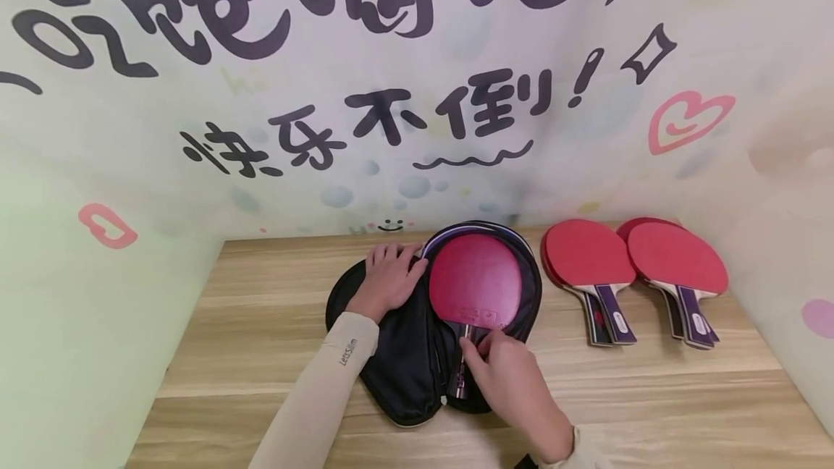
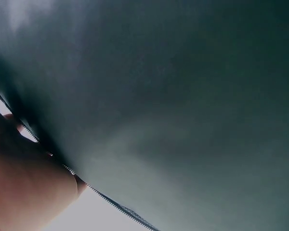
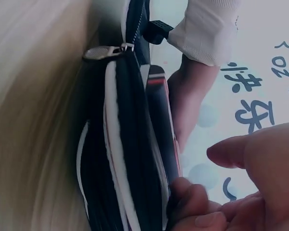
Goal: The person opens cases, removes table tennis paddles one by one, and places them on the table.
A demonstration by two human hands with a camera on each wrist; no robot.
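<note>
A black zip case (image 1: 404, 360) lies unfolded on the table, with a red-faced paddle (image 1: 476, 277) in its right half. My left hand (image 1: 389, 277) rests with spread fingers at the upper edge of the left flap. In the left wrist view, the hand (image 2: 29, 192) meets the flap's zip edge, while the dark flap (image 2: 183, 106) fills most of the picture. My right hand (image 1: 515, 375) is at the paddle's lower right, its thumb over the dark handle. Seen from the right wrist, the fingers (image 3: 188, 195) touch near the case rim, and the thumb stands apart from them.
Two stacks of red paddles, a left stack (image 1: 589, 252) and a right stack (image 1: 677, 255), lie right of the case with handles toward me. A printed wall (image 1: 391, 187) stands behind the wooden table (image 1: 260, 295); side walls border it. A zip pull (image 3: 101, 52) hangs at the case's edge.
</note>
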